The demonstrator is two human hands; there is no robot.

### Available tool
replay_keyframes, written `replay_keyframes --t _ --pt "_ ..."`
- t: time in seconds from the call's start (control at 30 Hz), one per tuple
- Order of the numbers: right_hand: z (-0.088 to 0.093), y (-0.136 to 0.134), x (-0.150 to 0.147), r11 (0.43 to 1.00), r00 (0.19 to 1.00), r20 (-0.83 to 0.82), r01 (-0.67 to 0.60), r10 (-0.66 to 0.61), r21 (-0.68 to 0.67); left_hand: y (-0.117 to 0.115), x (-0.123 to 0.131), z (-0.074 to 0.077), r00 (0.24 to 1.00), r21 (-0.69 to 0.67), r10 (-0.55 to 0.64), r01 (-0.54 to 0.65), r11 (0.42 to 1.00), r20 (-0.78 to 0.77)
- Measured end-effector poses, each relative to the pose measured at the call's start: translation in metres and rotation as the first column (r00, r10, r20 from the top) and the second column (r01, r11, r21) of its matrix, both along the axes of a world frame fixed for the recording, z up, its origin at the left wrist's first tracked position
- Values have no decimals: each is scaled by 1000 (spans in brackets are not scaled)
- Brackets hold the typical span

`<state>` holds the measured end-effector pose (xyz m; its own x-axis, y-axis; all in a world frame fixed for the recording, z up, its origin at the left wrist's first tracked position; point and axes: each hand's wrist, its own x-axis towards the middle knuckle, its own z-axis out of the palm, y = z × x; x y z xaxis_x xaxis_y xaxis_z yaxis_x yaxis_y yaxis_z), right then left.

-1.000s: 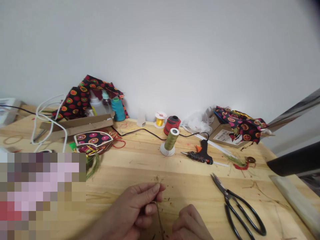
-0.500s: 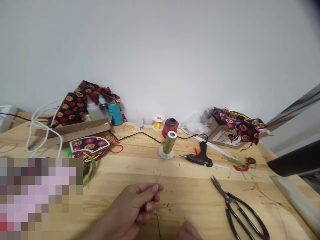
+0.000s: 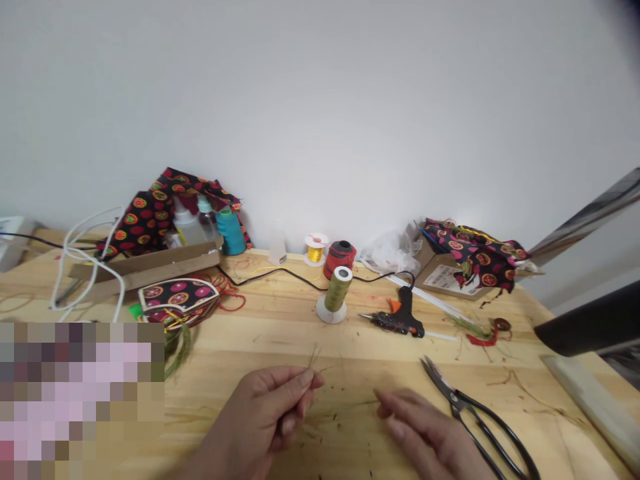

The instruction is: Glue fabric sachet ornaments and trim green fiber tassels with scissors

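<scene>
Thin green threads (image 3: 313, 358) stick up from between the thumb and forefinger of my left hand (image 3: 275, 407), low in the middle of the head view. To its right, my right hand (image 3: 425, 427) has its fingertips pressed together on a thin dark strand (image 3: 364, 402) that runs leftward from them. The two hands are apart, over the wooden table. Black-handled scissors (image 3: 457, 400) lie beside my right hand. Beyond the hands an olive thread spool (image 3: 339, 291) leans on a white disc.
A black glue gun (image 3: 400, 317) lies right of the spool. Behind stand red (image 3: 340, 260), yellow (image 3: 315, 252) and teal (image 3: 231, 233) spools. Patterned fabric pieces (image 3: 180, 293) lie at left; a cardboard box (image 3: 445, 277) with fabric is at the back right.
My right hand has come up from the bottom edge to beside my left hand, now with a strand at its fingertips. My left hand keeps its pinch in nearly the same place.
</scene>
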<state>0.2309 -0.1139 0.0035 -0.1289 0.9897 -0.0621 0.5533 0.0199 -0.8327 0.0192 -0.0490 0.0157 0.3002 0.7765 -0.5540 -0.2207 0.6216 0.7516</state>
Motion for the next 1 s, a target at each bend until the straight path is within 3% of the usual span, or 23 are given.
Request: replay_keyframes --t 0.13,0.27,0.4,0.5,0.63,0.87,1.0 --pt "7 27 -16 985 972 -188 114 -138 -133 -2 2 2 999 17 -33 34 999 -40" --pt "5 41 -43 970 904 -413 5 -107 -241 -3 2 6 994 30 -81 83 996 -68" --pt "6 50 -53 941 773 -619 -94 -136 -324 -4 0 6 986 13 -142 143 990 -88" --pt "9 55 -57 910 710 -657 -55 -253 -410 -4 -1 3 980 6 -180 182 983 -88" --pt "11 60 -62 916 660 -691 -9 -295 -400 -2 -1 4 976 37 -204 207 978 -71" --pt "10 64 -65 920 671 -668 52 -321 -390 -2 0 5 982 80 -173 179 981 -76" --pt "11 71 -62 902 616 -679 128 -399 -413 -4 -4 5 984 74 -150 157 985 -99"
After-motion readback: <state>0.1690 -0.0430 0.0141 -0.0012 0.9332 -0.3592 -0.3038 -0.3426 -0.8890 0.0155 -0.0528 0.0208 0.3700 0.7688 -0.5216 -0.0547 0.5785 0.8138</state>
